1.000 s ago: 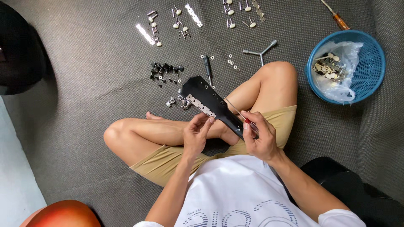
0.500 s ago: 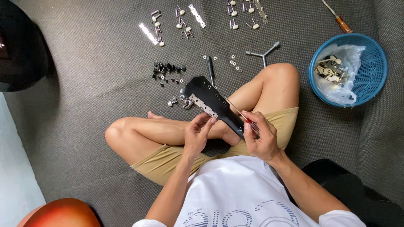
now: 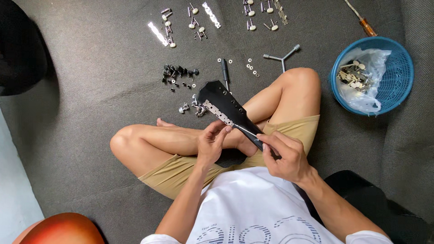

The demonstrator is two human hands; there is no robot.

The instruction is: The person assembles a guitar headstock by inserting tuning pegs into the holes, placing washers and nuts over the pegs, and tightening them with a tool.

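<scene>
I sit cross-legged on a dark grey mat with a black guitar headstock (image 3: 217, 98) resting across my legs. A silver tuner plate (image 3: 218, 113) runs along its near edge. My left hand (image 3: 210, 143) pinches the plate's lower end with its fingertips. My right hand (image 3: 284, 156) grips the handle of a thin screwdriver (image 3: 246, 132) whose tip meets the plate by my left fingers.
Silver tuning pegs and plates (image 3: 199, 20) lie in rows at the top. Small black parts (image 3: 177, 73), washers (image 3: 251, 67) and a three-way wrench (image 3: 282, 56) lie nearer. A blue basket (image 3: 398, 77) with a bag of parts stands right. An orange guitar body (image 3: 61, 229) sits bottom left.
My hands and the headstock stay almost where they were; the view has shifted slightly. My right hand keeps the screwdriver at the plate.
</scene>
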